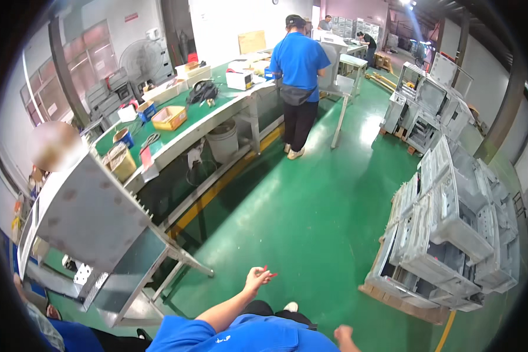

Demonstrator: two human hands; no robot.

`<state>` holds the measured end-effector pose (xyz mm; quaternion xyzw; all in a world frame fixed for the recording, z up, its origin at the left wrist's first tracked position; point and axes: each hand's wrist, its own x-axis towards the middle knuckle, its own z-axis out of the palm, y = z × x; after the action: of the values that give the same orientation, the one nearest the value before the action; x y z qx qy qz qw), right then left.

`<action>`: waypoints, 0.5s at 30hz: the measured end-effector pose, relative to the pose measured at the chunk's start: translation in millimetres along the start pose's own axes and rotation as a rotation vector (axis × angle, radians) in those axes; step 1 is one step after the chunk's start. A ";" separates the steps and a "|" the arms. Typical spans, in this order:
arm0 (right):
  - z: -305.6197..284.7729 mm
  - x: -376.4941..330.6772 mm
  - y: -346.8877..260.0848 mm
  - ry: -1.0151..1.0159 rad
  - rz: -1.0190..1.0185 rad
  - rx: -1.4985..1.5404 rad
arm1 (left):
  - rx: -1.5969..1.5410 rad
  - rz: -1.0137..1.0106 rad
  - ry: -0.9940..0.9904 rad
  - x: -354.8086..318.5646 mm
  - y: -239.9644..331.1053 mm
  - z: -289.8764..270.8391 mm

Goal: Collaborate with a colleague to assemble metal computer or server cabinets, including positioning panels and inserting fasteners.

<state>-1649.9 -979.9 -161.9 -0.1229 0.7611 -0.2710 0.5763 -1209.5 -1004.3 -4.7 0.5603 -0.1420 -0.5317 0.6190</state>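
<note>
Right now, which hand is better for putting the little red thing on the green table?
Probably the left hand: it holds the little red thing, and it's nearer the green table. The right hand is farther off, near the picture's lower edge.

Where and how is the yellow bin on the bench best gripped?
Probably take the yellow bin by opposite rim edges, from above on the aisle side: it sits upright and open-topped on the green bench, near its aisle edge.
</note>
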 end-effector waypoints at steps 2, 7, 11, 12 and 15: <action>63.3 16.3 -111.4 -0.181 -0.329 -0.077 | -0.004 -0.001 0.134 34.7 7.5 -1.5; 219.7 37.2 -346.4 -0.332 -0.531 -0.275 | -0.046 -0.182 0.424 123.3 -22.2 -24.2; 289.5 81.5 -437.2 -0.402 -0.670 -0.380 | -0.009 -0.226 0.618 223.2 -7.4 -6.9; 295.5 107.9 -445.1 -0.419 -0.688 -0.428 | 0.032 -0.229 0.566 258.8 5.7 2.0; 301.1 154.8 -454.4 -0.300 -0.431 -0.447 | 0.065 -0.215 0.496 362.3 45.0 36.3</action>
<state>-1469.9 -1512.7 -92.4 -0.4426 0.6651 -0.1918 0.5700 -1072.3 -1328.8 -106.9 0.7049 0.0572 -0.4361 0.5565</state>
